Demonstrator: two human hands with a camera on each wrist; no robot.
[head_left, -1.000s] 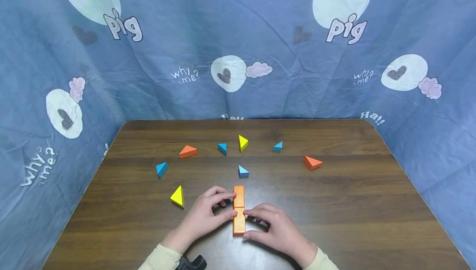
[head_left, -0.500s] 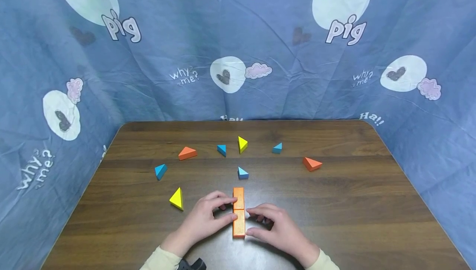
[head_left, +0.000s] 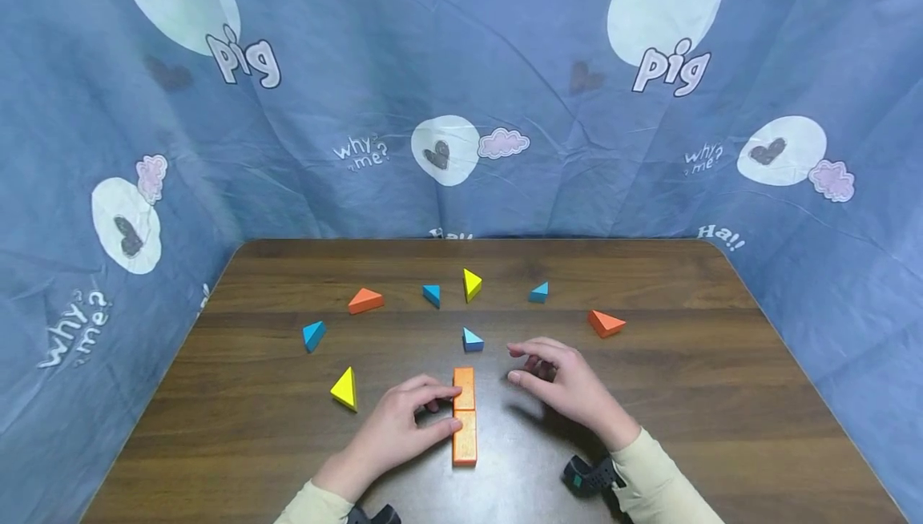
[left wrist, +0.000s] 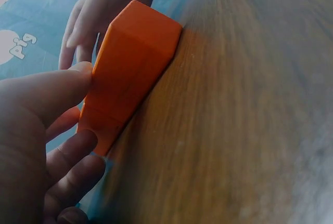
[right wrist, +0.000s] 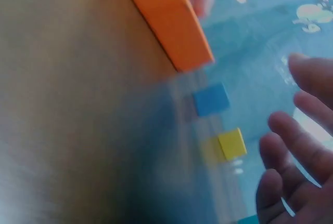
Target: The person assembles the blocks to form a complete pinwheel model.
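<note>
Two orange rectangular blocks lie end to end in a line in the head view, a far block (head_left: 465, 384) and a near block (head_left: 466, 444). My left hand (head_left: 398, 420) touches their left side, index fingertip at the far block and thumb tip at the near one. In the left wrist view the thumb rests on the upper edge of the orange block (left wrist: 130, 52). Over the table to the right, my right hand (head_left: 566, 380) is apart from the blocks, fingers loosely bent with nothing between them. A small blue triangular block (head_left: 472, 340) lies just beyond the orange pair.
Yellow triangular blocks lie at the left (head_left: 345, 389) and at the back (head_left: 472, 285). Orange-red triangles are at back left (head_left: 366, 300) and right (head_left: 606, 323). Other blue triangles (head_left: 313, 335) lie around. A blue printed curtain (head_left: 461, 203) hangs behind the wooden table (head_left: 685, 396).
My right hand has left the near orange block and moved away to the right and forward. The left hand stays against the orange blocks, which now lie straight in line.
</note>
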